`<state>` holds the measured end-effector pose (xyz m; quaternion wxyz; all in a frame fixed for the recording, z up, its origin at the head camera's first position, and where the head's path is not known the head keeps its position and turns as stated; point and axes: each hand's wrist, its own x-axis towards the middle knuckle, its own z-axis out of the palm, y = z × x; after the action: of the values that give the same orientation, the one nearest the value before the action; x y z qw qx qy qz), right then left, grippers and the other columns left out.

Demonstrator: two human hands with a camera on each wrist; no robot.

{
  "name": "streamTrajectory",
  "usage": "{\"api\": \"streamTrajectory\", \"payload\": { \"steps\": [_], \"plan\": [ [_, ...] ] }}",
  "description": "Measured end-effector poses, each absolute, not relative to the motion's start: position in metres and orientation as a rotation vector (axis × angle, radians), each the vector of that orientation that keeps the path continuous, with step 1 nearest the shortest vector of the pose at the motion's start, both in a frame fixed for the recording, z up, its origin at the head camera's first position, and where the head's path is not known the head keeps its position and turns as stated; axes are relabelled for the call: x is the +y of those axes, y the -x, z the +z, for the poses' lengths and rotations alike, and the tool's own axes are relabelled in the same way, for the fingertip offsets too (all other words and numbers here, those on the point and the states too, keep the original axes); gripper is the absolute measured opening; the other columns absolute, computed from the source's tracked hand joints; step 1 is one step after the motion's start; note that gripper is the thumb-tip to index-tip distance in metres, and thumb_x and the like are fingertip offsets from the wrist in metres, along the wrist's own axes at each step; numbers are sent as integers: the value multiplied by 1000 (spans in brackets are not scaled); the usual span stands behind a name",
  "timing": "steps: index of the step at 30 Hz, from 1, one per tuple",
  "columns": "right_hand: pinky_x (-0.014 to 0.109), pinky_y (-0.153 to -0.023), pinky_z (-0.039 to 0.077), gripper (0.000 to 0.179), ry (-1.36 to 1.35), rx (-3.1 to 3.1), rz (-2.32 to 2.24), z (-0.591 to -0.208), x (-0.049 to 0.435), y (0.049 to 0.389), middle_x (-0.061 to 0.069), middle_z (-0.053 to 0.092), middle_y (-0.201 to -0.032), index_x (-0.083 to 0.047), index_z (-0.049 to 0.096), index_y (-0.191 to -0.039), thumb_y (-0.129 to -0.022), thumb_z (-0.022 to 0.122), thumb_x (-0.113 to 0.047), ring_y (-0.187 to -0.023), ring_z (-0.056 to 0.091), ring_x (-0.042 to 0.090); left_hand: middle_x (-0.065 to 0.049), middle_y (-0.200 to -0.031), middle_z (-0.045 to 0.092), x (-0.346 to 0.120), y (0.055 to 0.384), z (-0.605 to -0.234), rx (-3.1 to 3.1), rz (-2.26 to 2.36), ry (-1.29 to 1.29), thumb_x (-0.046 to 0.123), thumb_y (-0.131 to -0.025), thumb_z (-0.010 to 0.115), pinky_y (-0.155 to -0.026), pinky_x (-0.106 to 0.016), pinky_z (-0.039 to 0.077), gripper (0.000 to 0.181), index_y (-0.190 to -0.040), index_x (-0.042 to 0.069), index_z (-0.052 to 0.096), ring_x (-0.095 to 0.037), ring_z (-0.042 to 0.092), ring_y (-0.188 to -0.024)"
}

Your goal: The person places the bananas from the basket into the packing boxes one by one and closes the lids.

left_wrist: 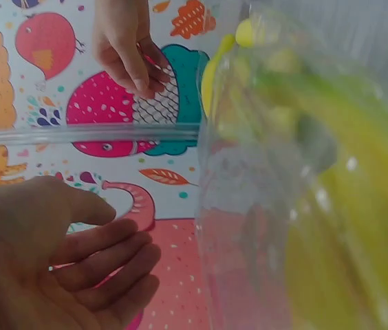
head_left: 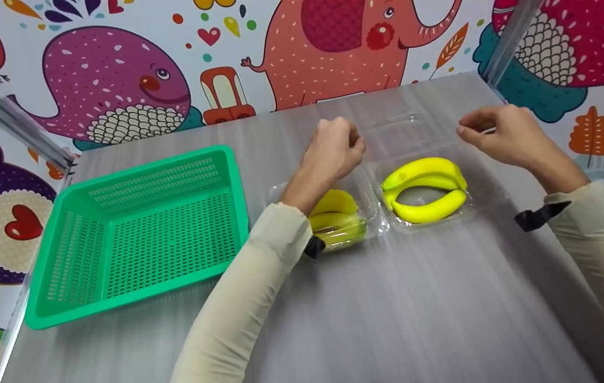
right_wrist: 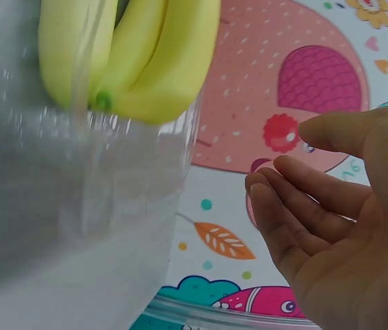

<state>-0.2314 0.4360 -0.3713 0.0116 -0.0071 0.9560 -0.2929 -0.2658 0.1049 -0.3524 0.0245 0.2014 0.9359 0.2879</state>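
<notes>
Two yellow bananas (head_left: 432, 208) lie curved toward each other in clear plastic packaging (head_left: 408, 125), which spreads behind them on the table. To their left, more bananas (head_left: 334, 219) sit under shiny clear plastic, partly hidden by the left forearm. My left hand (head_left: 334, 149) hovers above the far side of that left pack, its fingers loosely bent around nothing. Beyond the right end of the two bananas, my right hand (head_left: 509, 135) is held in the air. In the right wrist view its fingers (right_wrist: 297, 199) curve loosely, apart from the thumb, with nothing between them.
A green perforated plastic basket (head_left: 238, 199) with nothing in it stands on the left of the grey table (head_left: 387, 319). Behind the table rises a wall (head_left: 280, 32) printed with cartoon animals. Metal posts (head_left: 512, 45) mark the corners. A black wrist device (head_left: 541, 215) sits at the right cuff.
</notes>
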Motion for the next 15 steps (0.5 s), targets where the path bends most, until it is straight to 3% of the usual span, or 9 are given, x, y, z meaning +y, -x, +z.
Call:
{"api": "streamTrajectory", "payload": {
  "steps": [5, 10, 15],
  "plan": [
    [8, -70, 52, 52, 27, 2955, -832, -374, 440, 249, 25, 73, -134, -3, 70, -141, -107, 65, -43, -121, 68, 39, -4, -90, 76, 111, 284, -358, 2827, 917, -471, 24, -106, 68, -65, -22, 57, 22, -105, 9, 84, -18, 67, -76],
    [15, -73, 58, 52, 15, 2895, -792, -378, 445, 263, 27, 72, -136, -1, 68, -142, -107, 66, -39, -118, 68, 39, -5, -97, 75, 118, 294, -367, 2778, 911, -351, 25, -105, 72, -69, -22, 59, 22, -114, 8, 82, -18, 66, -78],
    [19, -79, 60, 54, -29, 2839, -804, -384, 452, 271, 28, 69, -141, -1, 67, -144, -107, 66, -41, -117, 66, 38, -5, -81, 60, 128, 297, -376, 2727, 881, -337, 24, -102, 75, -57, -22, 49, 17, -102, 7, 74, -17, 55, -64]
  ]
}}
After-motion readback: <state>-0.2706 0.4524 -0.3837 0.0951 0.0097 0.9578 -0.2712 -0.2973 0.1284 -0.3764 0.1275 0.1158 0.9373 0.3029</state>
